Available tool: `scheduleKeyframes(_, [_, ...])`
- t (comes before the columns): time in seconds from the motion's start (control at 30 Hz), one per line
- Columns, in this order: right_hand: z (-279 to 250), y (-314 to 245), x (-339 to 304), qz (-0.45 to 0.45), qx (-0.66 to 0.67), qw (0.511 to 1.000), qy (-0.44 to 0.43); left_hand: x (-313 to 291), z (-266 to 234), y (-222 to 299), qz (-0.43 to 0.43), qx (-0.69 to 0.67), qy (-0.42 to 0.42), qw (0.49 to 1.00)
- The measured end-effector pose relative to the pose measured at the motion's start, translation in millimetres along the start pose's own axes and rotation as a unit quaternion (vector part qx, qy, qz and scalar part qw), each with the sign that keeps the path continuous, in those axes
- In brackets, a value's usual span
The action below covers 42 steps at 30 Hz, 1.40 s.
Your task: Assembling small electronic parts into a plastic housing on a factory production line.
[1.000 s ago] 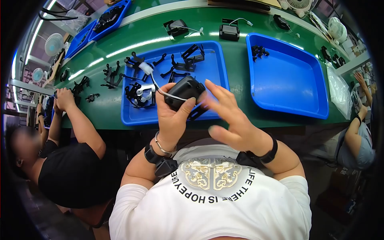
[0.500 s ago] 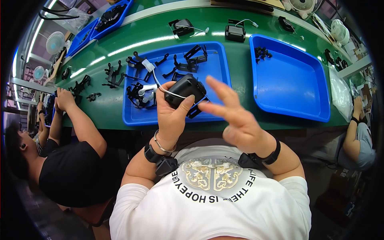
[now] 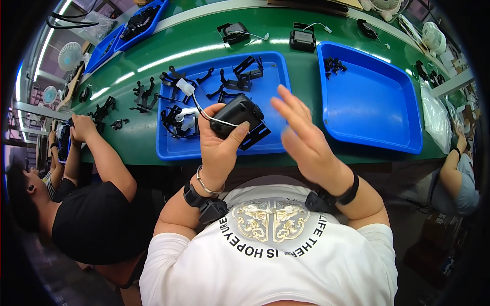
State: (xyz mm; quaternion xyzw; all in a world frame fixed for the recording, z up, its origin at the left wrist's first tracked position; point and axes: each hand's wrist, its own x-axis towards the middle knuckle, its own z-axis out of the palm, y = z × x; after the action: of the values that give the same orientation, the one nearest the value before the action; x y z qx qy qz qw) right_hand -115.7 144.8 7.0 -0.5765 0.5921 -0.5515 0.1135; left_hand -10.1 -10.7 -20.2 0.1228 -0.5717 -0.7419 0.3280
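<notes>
My left hand (image 3: 220, 136) grips a black plastic housing (image 3: 236, 115) with a slotted black bracket (image 3: 256, 136) along its right side. From the housing a white cable runs under my thumb and up to a white connector (image 3: 186, 86). Just to the right, my right hand (image 3: 309, 137) is raised with its fingers stretched out and slightly blurred, holding nothing. Beneath both the housing and my left hand lies a blue tray (image 3: 278, 109) with several black brackets (image 3: 240, 79) and a white part (image 3: 188, 116) in it.
A second blue tray (image 3: 372, 112) on the right holds small black parts (image 3: 334, 66). More housings (image 3: 303, 40) with cables lie along the far side of the green table (image 3: 204, 53). Loose brackets (image 3: 146, 94) lie left of the near tray. Co-workers (image 3: 97, 219) sit on both sides.
My right hand has drawn a little away from the housing, to the right, and its fingers have come closer together and point upward. The left hand keeps hold of the housing.
</notes>
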Motion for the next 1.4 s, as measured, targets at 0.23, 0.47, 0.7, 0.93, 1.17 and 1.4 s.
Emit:
scheduleKeyframes(0.23, [2.0, 0.5, 5.6, 0.144, -0.05, 0.986, 0.063, -0.1, 4.5, 2.3, -0.009, 0.001, 0.002, 1.0])
scheduleKeyframes(0.47, [9.7, 14.9, -3.6, 0.039, -0.071, 0.997, -0.002, -4.3, 6.3, 1.9, 0.006, 0.003, -0.002, 1.0])
scheduleKeyframes(0.7, [9.5, -1.5, 0.3, 0.004, -0.018, 1.0, 0.005, -2.9, 8.2, 1.6, 0.009, -0.01, 0.014, 1.0])
scheduleKeyframes(0.93, [5.1, 1.1, 4.2, 0.1, -0.057, 0.992, 0.042, 2.2, 5.6, 0.2, 0.031, 0.009, 0.002, 0.999])
scheduleKeyframes(1.17, [21.4, 9.7, 0.7, 0.073, -0.037, 0.996, 0.025, -4.5, 9.9, -6.5, 0.046, 0.016, 0.008, 0.999])
scheduleKeyframes(1.4, [-13.8, 19.0, 14.9, 0.115, 0.097, 0.988, 0.039, -0.7, 12.3, 7.5, -0.074, -0.082, -0.031, 0.993])
